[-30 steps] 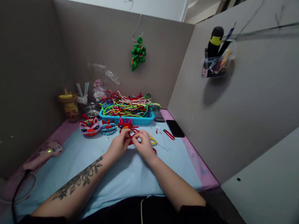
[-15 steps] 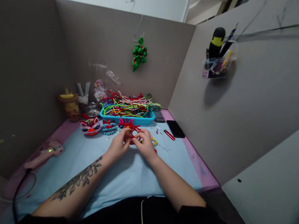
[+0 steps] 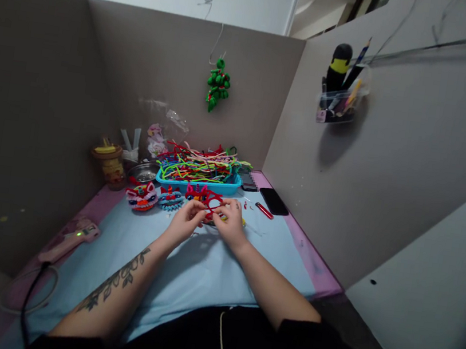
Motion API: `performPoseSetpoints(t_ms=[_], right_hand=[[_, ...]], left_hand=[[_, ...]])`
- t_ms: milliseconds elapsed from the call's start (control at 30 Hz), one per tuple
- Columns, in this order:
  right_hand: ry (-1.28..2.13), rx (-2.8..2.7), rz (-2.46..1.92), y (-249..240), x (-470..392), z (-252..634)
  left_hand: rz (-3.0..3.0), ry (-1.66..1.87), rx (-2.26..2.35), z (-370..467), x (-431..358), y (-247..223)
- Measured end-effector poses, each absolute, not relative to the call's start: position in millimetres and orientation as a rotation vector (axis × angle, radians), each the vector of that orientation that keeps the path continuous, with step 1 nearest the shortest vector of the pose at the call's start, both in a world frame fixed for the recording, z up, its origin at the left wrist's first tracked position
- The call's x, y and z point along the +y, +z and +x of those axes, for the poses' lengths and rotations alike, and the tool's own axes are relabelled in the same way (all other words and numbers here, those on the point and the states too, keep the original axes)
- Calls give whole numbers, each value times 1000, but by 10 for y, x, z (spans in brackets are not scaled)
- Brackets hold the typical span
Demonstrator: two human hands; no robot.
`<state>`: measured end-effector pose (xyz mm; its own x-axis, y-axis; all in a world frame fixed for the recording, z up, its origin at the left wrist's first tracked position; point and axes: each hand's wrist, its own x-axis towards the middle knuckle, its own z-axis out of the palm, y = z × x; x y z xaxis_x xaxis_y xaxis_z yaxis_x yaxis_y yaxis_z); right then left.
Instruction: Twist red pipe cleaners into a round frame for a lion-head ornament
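Between my two hands is a red pipe cleaner (image 3: 215, 196), bent into a ring-like loop with crossing strands. My left hand (image 3: 185, 219) pinches it from the left with closed fingertips. On the other side my right hand (image 3: 230, 221) grips it between thumb and fingers. Something yellow shows partly behind my right hand; I cannot make out what it is. Just beyond the hands sits a pink and red pipe-cleaner animal head (image 3: 196, 192), partly hidden. To its left are a blue one (image 3: 171, 199) and a pink one (image 3: 142, 197).
A blue basket (image 3: 199, 186) heaped with colourful pipe cleaners stands at the back, beside a metal bowl (image 3: 143, 172). A red utility knife (image 3: 264, 211) and a black phone (image 3: 274, 201) lie right. A pink glue gun (image 3: 71, 241) with its cord lies left. Partitions enclose the table.
My hands have moved slightly apart, and the red pipe cleaner between them now shows as an open loop. My left forearm has turned a little.
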<state>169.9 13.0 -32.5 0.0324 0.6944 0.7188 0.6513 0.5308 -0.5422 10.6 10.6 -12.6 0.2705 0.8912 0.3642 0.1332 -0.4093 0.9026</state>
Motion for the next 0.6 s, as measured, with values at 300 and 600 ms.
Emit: performPoseSetpoints(t_ms=[300,600], right_hand=[[222,-1732,-1094,-321,127,1707],[-61,-1847,-1079,-291,13,1654]], left_hand=[[2819,1425,1131,-47,166,-164],[2758,1415,1355,14,95,-106]])
